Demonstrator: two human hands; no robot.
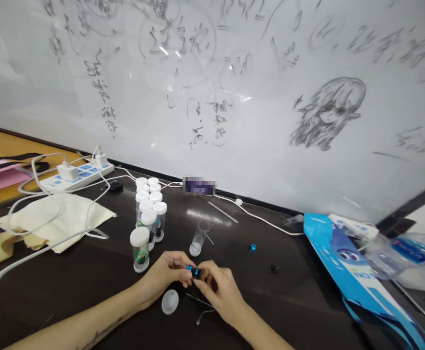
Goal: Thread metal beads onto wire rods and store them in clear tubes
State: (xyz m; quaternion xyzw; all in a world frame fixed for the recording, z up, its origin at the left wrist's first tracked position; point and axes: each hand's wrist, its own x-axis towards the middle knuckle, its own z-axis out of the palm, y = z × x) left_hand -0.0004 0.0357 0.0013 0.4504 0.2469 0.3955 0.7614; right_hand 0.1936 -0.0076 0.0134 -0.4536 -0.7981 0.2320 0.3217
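Observation:
A small shiny blue and black part [195, 271] is pinched between my left hand [167, 274] and my right hand [222, 288]. A thin whitish strand or rod [178, 263] runs from it across my left fingers; its kind I cannot make out. Both hands are closed, their fingertips close together above the dark table. Just beyond them is an uncapped clear tube [202, 228] with a white base. Near my left wrist lies a round white lid [170, 302]. A thin rod [198, 299] and a thin wire with a small round end [198, 322] lie below my right hand.
Several clear tubes with white caps [148, 217] stand left of centre, one nearer with green contents [141, 250]. Right lie a blue piece [252, 248], a small dark piece [274, 268] and a blue bag [358, 272]. White cables, a power strip [79, 176] and cream cloth [70, 216] occupy the left.

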